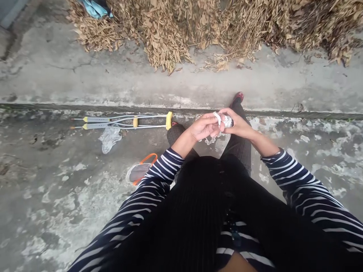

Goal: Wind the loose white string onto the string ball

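In front of my lap, my two hands meet around a small crumpled white bundle with dark lines (227,121); its kind is not clear to me. My right hand (238,124) curls round its right side, with a dark end showing by the palm. At its left edge, the fingers of my left hand (204,127) pinch a loose white strip (217,116). Several clear bead-like pieces (210,141) show just below my left hand, and I cannot tell what they hang from.
A pair of crutches (121,122) with yellow pads lies left of my feet. Beside them are a clear plastic bag (110,139) and a bag with orange handles (138,172). A low concrete step (127,88) runs ahead, with dried leaves (167,34) and a blue cloth-like thing (97,9) beyond.
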Available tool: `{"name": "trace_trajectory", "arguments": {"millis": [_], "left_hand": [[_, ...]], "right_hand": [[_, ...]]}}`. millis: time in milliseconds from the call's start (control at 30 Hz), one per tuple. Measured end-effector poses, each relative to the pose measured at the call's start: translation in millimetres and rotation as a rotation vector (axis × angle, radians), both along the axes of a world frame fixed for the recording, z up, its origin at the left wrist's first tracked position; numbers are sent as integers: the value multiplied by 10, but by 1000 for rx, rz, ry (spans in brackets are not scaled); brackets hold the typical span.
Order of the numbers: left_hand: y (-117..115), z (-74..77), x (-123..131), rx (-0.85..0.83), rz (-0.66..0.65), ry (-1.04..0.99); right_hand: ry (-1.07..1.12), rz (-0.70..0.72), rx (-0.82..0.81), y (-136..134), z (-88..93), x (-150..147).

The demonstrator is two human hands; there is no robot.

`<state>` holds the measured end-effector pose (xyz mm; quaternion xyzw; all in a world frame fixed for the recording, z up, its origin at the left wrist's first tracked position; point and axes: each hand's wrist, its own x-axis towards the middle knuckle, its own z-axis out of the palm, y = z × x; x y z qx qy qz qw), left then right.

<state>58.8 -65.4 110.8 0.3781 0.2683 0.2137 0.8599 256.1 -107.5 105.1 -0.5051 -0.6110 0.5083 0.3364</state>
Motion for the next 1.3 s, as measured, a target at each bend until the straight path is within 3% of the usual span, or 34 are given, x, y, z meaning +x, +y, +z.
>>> {"name": "trace_trajectory", "arguments": {"millis": [133,267,400,467,533,600,733,800,867,1067,1300], "left_hand": [[4,-67,-27,8,-85,-47],[-10,-135,-150,22,-276,-83],[-37,-229,-209,8,-495,-33],[-10,-277,-194,19,-628,14],[75,-312,-181,74,-669,83],[210,-321,-186,189,-554,209],[438,-224,-179,554,-20,548],[435,-128,-108,665,199,488],[357,-19,19,671,327,296],[174,304,391,452,492,-4],[275,715,366,459,456,-18]], "right_hand": [[-227,-7,62,28,-107,47],[-542,-98,309,237,-26,406],[-687,-153,569,394,441,646],[-759,-178,668,388,755,600],[-826,-207,729,350,1032,488],[-889,-218,771,313,1218,378],[-988,-171,800,322,1316,298],[-1004,-144,804,362,1299,302],[-1007,-137,810,405,1286,291],[-1065,-176,870,488,1363,155],[-1079,-138,995,605,1463,181]]}}
